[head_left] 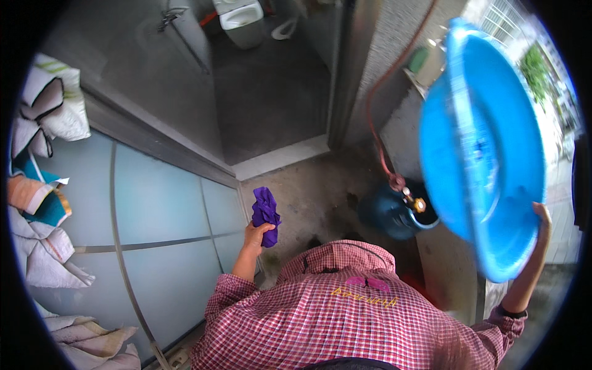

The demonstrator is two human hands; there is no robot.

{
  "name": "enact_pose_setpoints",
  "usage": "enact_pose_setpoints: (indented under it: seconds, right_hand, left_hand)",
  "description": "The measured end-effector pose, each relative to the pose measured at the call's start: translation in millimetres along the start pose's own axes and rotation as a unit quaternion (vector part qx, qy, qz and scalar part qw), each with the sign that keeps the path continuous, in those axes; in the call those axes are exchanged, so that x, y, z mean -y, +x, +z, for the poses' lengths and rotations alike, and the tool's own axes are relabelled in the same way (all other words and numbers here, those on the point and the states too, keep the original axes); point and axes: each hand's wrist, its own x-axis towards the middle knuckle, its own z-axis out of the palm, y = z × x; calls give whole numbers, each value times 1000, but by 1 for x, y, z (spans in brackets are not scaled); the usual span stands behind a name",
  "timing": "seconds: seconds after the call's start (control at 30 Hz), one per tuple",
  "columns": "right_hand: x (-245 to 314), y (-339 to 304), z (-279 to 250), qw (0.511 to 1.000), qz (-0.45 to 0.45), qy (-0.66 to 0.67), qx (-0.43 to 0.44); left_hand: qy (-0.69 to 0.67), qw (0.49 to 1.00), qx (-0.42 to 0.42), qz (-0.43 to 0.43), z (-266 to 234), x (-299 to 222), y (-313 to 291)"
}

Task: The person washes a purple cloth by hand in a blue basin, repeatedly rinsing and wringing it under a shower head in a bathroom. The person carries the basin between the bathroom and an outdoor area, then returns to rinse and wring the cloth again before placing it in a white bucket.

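Note:
My left hand [253, 237] is closed round a crumpled purple cloth [265, 213], held in front of me on the left. On the right, my raised right hand [541, 217] grips the rim of a large blue plastic basin [509, 123]. The basin is tipped on its side, its inside turned to the right, and it is slightly blurred. Most of my right hand's fingers are hidden by the basin's rim.
A gas cylinder [394, 213] with a brass valve [419, 205] and a red hose [370, 102] stands below the basin. Frosted panels [160, 197] and hanging cloths [55, 246] line the left. Ahead, a doorway with a raised sill [280, 157] opens onto a toilet [243, 24].

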Motion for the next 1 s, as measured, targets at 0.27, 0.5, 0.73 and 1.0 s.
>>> enact_pose_setpoints:
  seconds: [0.27,0.5,0.73,1.0]
  right_hand:
    - [-90,84,290,961,101,2,258]
    - [-258,189,490,832,454,28,316]
    - [-275,225,669,866,382,-48,318]
    - [-272,307,851,900,282,35,332]
  left_hand:
    - [-143,983,-19,116,-15,-134,48]
    - [-176,967,-22,182,11,-302,112]
    - [-50,967,-50,244,68,-427,214]
    - [419,794,-227,378,97,-523,419]
